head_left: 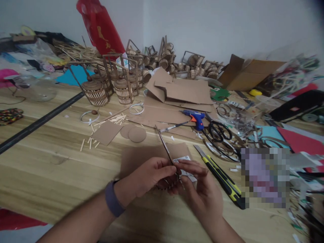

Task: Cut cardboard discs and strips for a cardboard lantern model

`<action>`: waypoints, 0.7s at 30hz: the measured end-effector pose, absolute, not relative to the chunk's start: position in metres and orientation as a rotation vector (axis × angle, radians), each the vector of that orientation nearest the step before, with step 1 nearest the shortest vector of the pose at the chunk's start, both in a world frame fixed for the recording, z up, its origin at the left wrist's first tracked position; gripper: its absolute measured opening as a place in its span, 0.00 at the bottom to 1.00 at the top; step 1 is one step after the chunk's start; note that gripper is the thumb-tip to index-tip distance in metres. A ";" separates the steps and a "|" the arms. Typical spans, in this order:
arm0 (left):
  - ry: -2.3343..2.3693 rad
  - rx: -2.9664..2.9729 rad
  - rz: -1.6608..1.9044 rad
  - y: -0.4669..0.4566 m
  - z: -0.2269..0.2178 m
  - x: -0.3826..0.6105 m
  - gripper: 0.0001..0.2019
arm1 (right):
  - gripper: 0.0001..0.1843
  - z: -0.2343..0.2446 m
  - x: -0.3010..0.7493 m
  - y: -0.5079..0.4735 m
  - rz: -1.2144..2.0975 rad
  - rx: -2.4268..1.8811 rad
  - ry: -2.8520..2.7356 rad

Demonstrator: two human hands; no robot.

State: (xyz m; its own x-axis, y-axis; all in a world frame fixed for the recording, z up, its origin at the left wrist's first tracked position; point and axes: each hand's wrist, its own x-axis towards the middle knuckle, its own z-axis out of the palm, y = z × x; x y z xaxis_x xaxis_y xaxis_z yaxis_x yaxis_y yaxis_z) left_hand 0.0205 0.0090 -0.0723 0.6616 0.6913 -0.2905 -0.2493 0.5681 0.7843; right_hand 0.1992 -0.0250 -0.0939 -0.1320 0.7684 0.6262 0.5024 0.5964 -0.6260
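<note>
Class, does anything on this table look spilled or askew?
Sticks lie scattered at odd angles beside the cardboard piece, as if spilled. Farther back, some baskets look tipped over, unlike the upright ones nearer.

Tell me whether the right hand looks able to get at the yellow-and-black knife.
Likely yes: the knife lies close beside the right hand, with nothing visible between them, though that hand is busy at the small brown workpiece and may need to leave it first.

Wearing around the left wrist (124,190), at lower centre of the frame, one wide flat band (113,199) of muted blue-purple colour, with a small dark part (116,180) at its upper edge. Bare in both forearms (83,216), left hand (149,173) and right hand (205,189).
</note>
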 end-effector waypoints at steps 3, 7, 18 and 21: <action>0.614 0.804 0.572 0.009 -0.074 0.020 0.28 | 0.05 -0.096 0.199 -0.024 0.380 -1.018 -1.771; 0.590 0.891 0.488 0.009 -0.073 0.018 0.27 | 0.05 -0.096 0.199 -0.024 0.395 -0.984 -1.742; 0.523 0.915 0.413 0.009 -0.073 0.015 0.27 | 0.04 -0.087 0.197 -0.027 0.380 -0.961 -1.750; 0.522 0.920 0.403 0.009 -0.072 0.014 0.25 | 0.04 -0.085 0.196 -0.028 0.409 -0.968 -1.728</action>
State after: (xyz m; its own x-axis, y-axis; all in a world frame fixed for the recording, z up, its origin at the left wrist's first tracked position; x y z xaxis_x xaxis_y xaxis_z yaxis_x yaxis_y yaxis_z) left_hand 0.0144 0.0089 -0.0725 0.8046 0.5381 -0.2510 -0.1071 0.5473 0.8301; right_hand 0.1963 -0.0281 -0.0854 -0.1078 0.7693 0.6297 0.4055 0.6124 -0.6787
